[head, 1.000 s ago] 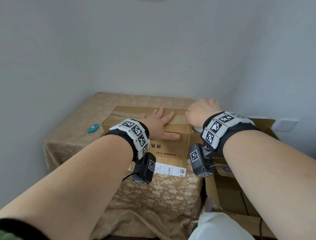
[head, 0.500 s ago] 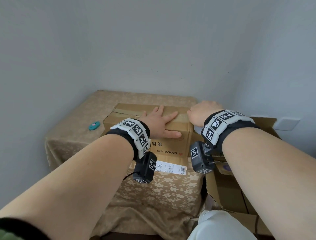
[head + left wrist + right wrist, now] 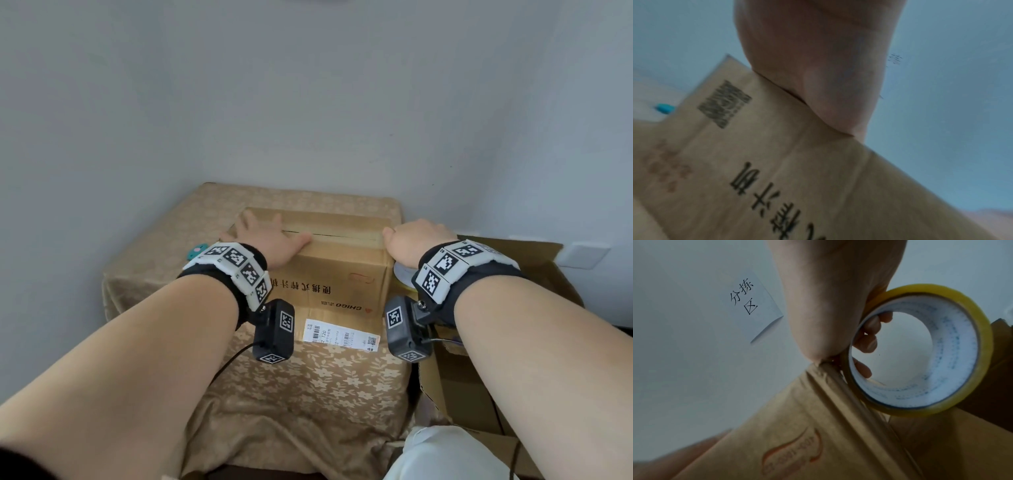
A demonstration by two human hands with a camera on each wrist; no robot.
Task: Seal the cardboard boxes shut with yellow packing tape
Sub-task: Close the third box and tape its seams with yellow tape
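Since the earlier frame, the left hand (image 3: 265, 236) has slid leftward along the cardboard box (image 3: 337, 274) on the table (image 3: 308, 377), fingers flat, smoothing tape. Right hand (image 3: 416, 241) grasps the tape roll (image 3: 920, 350) at the right edge; cutting likely follows.

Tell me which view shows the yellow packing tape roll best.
The right wrist view: the yellow packing tape roll shows whole, white core facing the camera, right hand fingers hooked through it. The head view shows only a sliver under the wrist. The left wrist view shows none.
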